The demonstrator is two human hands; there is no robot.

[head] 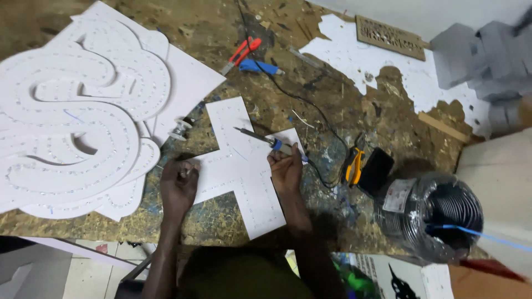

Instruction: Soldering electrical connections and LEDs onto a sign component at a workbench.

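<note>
Lying stacked at far left, big curved white foam-board letters [72,111] already studded with rows of tiny lights. Pressing on the flat white cross-shaped board [244,166] mid-bench — left hand [178,185] pinching something small, too tiny to tell. Gripping a blue-handled soldering iron [260,137] — right hand [285,169] clamped round it, tip resting on the only sparsely dotted board.

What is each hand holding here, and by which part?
The right hand holds a soldering iron by its blue handle. The left hand presses on the white cross-shaped board; any grip there cannot be told.
</note>
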